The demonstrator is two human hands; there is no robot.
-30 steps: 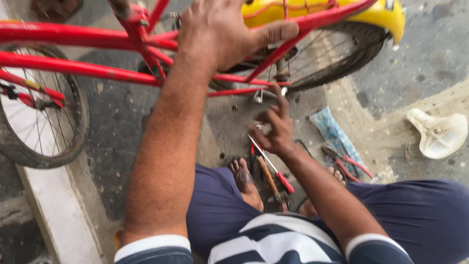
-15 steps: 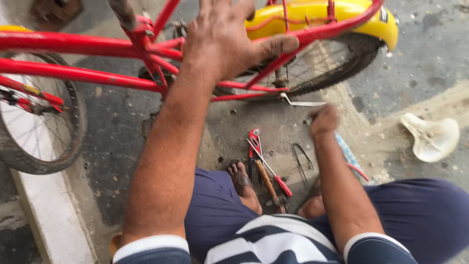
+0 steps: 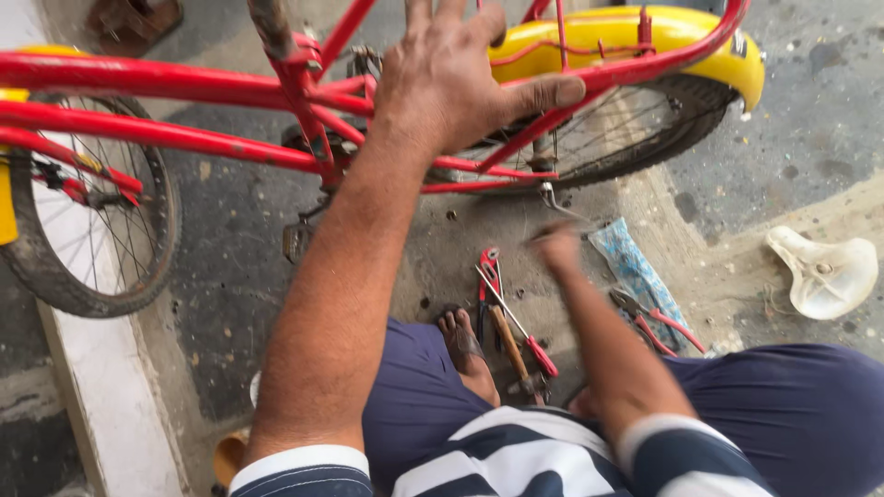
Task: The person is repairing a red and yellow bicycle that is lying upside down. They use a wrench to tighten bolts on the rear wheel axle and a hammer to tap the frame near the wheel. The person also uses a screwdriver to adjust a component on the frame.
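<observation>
My left hand point(image 3: 456, 78) lies on the red bicycle frame point(image 3: 184, 83), fingers spread, with the thumb across a red stay beside the yellow mudguard point(image 3: 672, 32). My right hand point(image 3: 557, 247) is blurred, low over the ground just below the rear wheel point(image 3: 635, 129), fingers bunched. I cannot make out whether it holds anything. Just left of and below it lie red-handled pliers point(image 3: 488, 274), a red-handled screwdriver point(image 3: 534, 350) and a wooden-handled hammer point(image 3: 508, 350). My bare foot point(image 3: 465, 345) sits beside these tools.
A blue patterned packet point(image 3: 635, 271) and a second pair of red-handled pliers point(image 3: 658, 324) lie to the right. An upturned white saddle point(image 3: 824, 271) lies at the far right. The front wheel point(image 3: 92, 239) stands at the left by a pale kerb point(image 3: 101, 405), with a pedal point(image 3: 296, 241) nearby.
My right hand went from the tools up and right towards the rear wheel, then came back down and left. The left hand stayed on the frame.
</observation>
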